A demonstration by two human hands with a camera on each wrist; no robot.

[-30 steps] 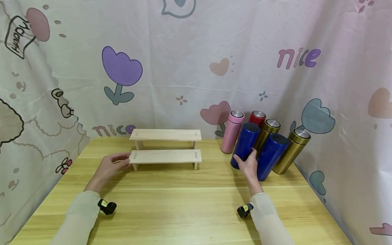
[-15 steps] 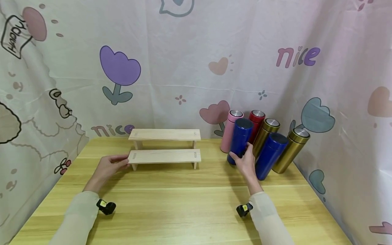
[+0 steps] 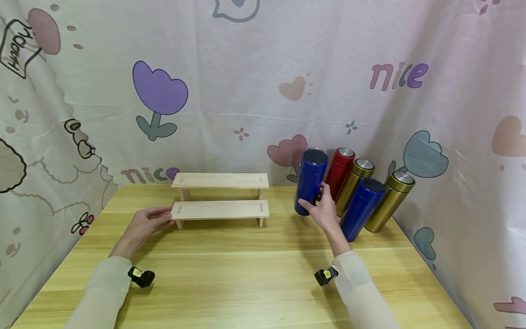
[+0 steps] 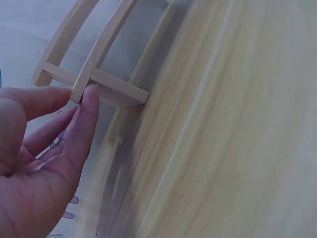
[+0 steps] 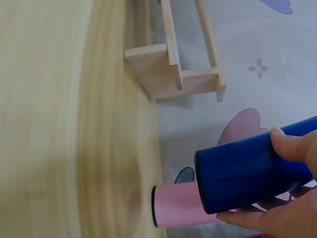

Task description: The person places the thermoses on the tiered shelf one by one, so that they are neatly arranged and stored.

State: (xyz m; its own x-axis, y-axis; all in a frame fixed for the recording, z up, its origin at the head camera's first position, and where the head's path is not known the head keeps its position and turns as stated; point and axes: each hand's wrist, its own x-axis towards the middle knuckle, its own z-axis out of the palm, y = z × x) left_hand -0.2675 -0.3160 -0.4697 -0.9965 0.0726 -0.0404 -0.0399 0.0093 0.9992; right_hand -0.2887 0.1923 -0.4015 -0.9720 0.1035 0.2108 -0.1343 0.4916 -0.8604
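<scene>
My right hand [image 3: 322, 208] grips a blue thermos bottle [image 3: 311, 180] round its lower half. In the right wrist view the bottle's base hangs off the tabletop, with a pink thermos bottle [image 5: 178, 204] standing behind it. The pink one is mostly hidden in the head view. At the left, my left hand [image 3: 144, 226] pinches the left end of the lower board of a two-step wooden rack [image 3: 222, 210] between thumb and fingers, as the left wrist view [image 4: 54, 144] of that hand shows. The rack stands on the table.
To the right of the held bottle stand a red thermos [image 3: 340, 169], a gold thermos [image 3: 356, 183], a second blue thermos [image 3: 363, 208] and another gold thermos [image 3: 390, 201]. A printed curtain [image 3: 230, 91] hangs behind the wooden table [image 3: 230, 283].
My right hand has lifted the blue thermos and carried it left, in front of the pink one, baring more of the red thermos. The left hand keeps its hold on the rack.
</scene>
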